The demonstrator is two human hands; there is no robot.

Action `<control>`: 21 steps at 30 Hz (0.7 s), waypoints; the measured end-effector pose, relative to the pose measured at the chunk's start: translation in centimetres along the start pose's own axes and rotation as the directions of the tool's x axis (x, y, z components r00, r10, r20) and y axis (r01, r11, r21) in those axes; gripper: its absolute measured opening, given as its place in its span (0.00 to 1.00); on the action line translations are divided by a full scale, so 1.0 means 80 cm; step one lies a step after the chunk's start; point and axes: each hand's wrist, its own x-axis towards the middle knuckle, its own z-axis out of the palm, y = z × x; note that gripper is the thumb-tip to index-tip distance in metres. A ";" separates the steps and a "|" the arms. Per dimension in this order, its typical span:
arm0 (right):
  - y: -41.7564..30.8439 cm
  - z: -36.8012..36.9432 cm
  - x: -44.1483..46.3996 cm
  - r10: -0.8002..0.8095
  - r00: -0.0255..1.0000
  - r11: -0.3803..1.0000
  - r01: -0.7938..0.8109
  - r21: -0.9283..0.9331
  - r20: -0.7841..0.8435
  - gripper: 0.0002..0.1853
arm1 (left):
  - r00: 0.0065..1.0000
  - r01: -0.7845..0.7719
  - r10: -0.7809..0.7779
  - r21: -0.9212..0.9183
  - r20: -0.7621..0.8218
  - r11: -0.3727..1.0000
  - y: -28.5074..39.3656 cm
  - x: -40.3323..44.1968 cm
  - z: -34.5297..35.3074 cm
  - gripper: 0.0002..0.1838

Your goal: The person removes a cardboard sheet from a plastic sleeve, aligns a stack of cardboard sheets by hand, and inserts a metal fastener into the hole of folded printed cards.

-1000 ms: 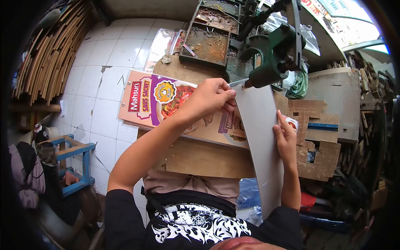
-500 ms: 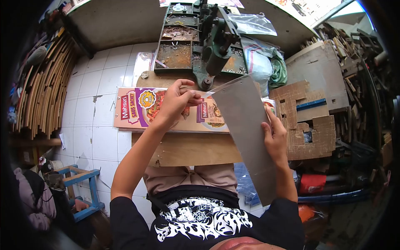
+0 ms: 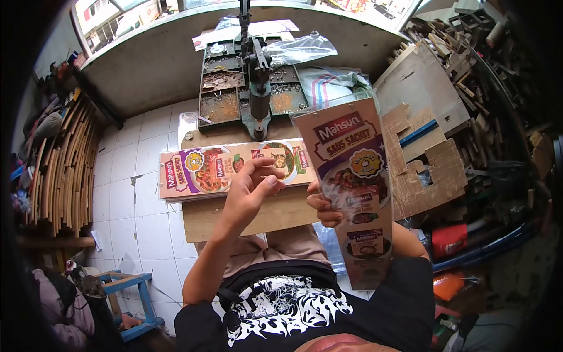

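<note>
1. Two bare hands, apart. Left hand [image 3: 249, 196] has palm turned inward and fingers loosely curled, nothing seen between them. It is over the near edge of the stack; contact with it, cannot tell.
2. Right hand [image 3: 324, 210] is clamped on a long, flat, glossy printed panel [image 3: 352, 144], fingers wrapped round its left edge. Rest of that hand hidden behind.
3. Panel is raised to the right of the stack, slanting, top end to the upper left. Lettering reads "Mahsuri SAUS SACHET"; yellow badge and food pictures below. Clear film shows past its top edge.
4. Low stack of matching peach-and-purple printed panels [image 3: 205, 170] lies crosswise on a tan wooden work board [image 3: 234, 217].
5. Dark green metal press [image 3: 260, 102] stands just beyond the stack, amid a black compartmented tray [image 3: 220, 107] of small bits and rust-coloured grit.
6. White striped woven sack [image 3: 319, 85] right of tray. Brown scratched board with cut-outs [image 3: 437, 176] farther right.
7. Blue-painted wooden stool [image 3: 128, 286] at lower left, on white floor tiles [image 3: 155, 158].
</note>
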 end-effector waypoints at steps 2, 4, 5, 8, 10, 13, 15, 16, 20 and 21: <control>0.016 0.012 0.012 0.032 0.999 0.999 -0.032 0.038 -0.021 0.40 | 0.999 -0.044 0.044 0.003 0.020 0.999 0.017 -0.003 0.018 0.21; 0.027 0.023 0.024 0.063 0.998 0.997 -0.063 0.054 0.001 0.40 | 0.997 -0.062 0.062 -0.003 0.038 0.998 0.030 -0.004 0.021 0.22; 0.033 0.026 0.030 0.086 0.996 0.993 -0.087 0.074 0.019 0.40 | 0.993 -0.060 0.059 0.012 0.100 0.998 0.033 -0.004 0.018 0.22; 0.055 0.027 0.045 0.139 0.990 0.979 -0.143 0.144 0.038 0.40 | 0.991 -0.056 0.067 -0.098 0.112 0.994 0.044 -0.019 0.019 0.19; 0.073 -0.015 0.061 0.161 0.973 0.964 -0.191 0.185 0.168 0.41 | 0.998 -0.018 0.021 -0.051 0.067 0.999 0.042 -0.028 0.012 0.15; 0.077 0.002 0.067 0.138 0.974 0.989 -0.144 0.018 0.179 0.44 | 0.998 -0.065 0.065 -0.060 -0.007 0.996 0.045 -0.050 0.008 0.13; 0.060 0.012 0.047 -0.011 0.987 0.972 -0.026 -0.232 -0.158 0.40 | 0.996 -0.081 0.077 -0.074 -0.045 0.994 0.049 -0.065 0.001 0.14; 0.051 0.017 0.037 -0.085 0.944 0.931 -0.038 -0.362 -0.318 0.39 | 0.993 -0.093 0.087 -0.073 -0.084 0.993 0.049 -0.072 -0.004 0.13; 0.007 -0.003 -0.043 -0.250 0.868 0.729 -0.122 -0.674 -0.428 0.31 | 0.967 -0.145 0.121 -0.097 -0.222 0.985 0.052 -0.098 -0.031 0.13; -0.002 0.029 -0.061 -0.288 0.847 0.575 -0.220 -0.788 -0.447 0.29 | 0.958 -0.150 0.123 -0.088 -0.260 0.985 0.053 -0.106 -0.038 0.14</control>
